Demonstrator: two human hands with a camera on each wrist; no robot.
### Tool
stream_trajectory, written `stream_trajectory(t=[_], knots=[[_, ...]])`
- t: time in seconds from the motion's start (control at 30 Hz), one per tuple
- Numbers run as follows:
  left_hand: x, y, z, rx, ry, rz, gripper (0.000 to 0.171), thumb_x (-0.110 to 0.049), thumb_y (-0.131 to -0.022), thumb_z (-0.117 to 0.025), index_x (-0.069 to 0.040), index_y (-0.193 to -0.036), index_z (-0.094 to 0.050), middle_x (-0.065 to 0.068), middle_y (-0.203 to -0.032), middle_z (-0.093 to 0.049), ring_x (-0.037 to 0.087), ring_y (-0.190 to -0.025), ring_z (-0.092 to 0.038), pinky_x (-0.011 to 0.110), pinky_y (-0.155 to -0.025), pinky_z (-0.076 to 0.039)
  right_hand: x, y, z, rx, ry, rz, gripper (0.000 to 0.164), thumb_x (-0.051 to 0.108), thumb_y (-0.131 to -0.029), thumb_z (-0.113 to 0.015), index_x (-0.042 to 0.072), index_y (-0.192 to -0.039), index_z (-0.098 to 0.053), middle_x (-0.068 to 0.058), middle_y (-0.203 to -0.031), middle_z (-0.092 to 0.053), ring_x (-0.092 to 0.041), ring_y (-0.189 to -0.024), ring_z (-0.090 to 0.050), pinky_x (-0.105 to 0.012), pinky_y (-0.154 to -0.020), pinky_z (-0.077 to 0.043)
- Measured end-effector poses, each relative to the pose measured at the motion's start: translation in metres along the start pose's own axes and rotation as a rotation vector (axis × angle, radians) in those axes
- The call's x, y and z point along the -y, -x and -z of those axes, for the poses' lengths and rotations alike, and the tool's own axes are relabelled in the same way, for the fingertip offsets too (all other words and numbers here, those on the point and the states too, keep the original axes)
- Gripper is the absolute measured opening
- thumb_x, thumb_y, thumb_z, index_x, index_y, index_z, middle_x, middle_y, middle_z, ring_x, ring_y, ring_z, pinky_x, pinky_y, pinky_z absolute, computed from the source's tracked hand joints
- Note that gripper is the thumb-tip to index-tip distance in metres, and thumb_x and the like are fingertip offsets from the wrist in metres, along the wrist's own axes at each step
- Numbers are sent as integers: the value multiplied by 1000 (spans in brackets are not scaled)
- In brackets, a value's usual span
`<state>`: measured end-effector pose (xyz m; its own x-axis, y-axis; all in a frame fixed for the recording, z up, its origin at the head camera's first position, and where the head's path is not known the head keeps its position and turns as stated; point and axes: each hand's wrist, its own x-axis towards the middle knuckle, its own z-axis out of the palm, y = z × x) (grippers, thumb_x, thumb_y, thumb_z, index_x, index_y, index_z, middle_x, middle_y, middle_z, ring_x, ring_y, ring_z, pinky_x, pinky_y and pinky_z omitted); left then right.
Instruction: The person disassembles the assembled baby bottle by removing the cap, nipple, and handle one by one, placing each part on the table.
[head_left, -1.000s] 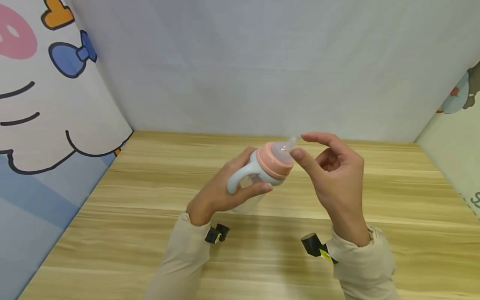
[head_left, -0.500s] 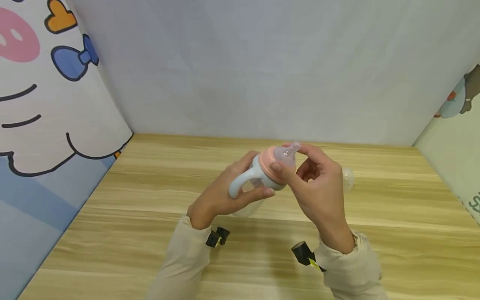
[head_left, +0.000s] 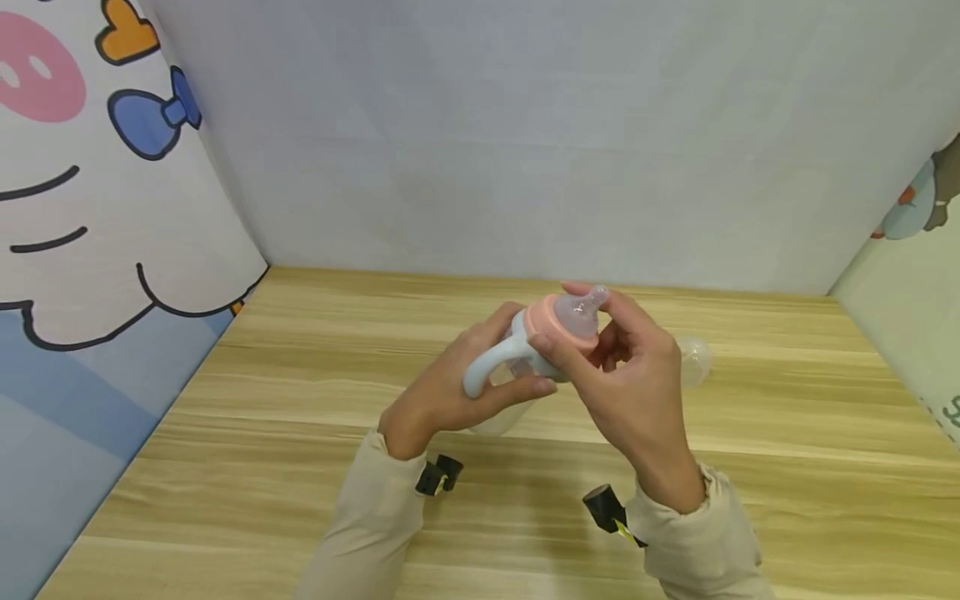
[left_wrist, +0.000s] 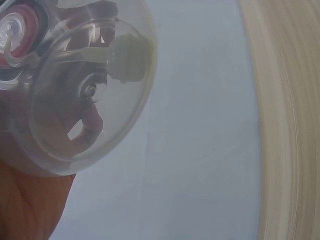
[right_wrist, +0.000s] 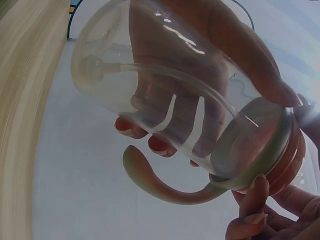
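Observation:
A clear baby bottle (right_wrist: 175, 75) is tilted above the table, its teat toward the back right. My left hand (head_left: 442, 383) grips the body, with the thumb below a light blue handle (head_left: 487, 367). Around the pink screw collar (head_left: 542, 315) curl the fingers of my right hand (head_left: 633, 383), thumb on the near side. A translucent teat (head_left: 577, 315) rises from the collar between thumb and forefinger. Through the clear wall, the right wrist view shows a bent straw (right_wrist: 185, 75) with a weighted end. The left wrist view looks at the bottle's round base (left_wrist: 90, 110).
A clear domed cap (head_left: 695, 361) sits on the wooden table (head_left: 787, 433), just right of my right hand and partly behind it. A pale cloth wall (head_left: 487, 150) stands along the back edge. Printed cartoon panels (head_left: 150, 242) flank the left and right sides.
My right hand has moved left and down from beside the teat tip and now grips the pink collar. The domed cap has come into view behind it. My left hand keeps its hold.

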<state>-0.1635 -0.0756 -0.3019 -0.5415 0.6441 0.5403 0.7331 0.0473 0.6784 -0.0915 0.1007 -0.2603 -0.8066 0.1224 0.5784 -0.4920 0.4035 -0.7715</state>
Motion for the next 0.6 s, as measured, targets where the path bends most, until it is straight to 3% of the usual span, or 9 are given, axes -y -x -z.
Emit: stream_trajectory(t=[0.33,0.6], knots=[[-1,0,-1,1,6,29,48,-16,-89,-77,-9,-129,-51,1,-107,-67,10,-89,-64,32,-82,-57,-1,2,-5,3,1,-46,39,16,-86,-80,24,-123,-70,1,-66,-54,-13,-50,-44,-24,-46,-38],[0,1,1,14,4,24,49,-14,-90,-76,-9,-131,-49,1,-109,-67,10,-89,-64,28,-82,-57,-4,1,-6,39,2,-29,36,14,-88,-78,16,-123,-69,-1,-81,-63,-12,-54,-44,-24,-49,-39]])
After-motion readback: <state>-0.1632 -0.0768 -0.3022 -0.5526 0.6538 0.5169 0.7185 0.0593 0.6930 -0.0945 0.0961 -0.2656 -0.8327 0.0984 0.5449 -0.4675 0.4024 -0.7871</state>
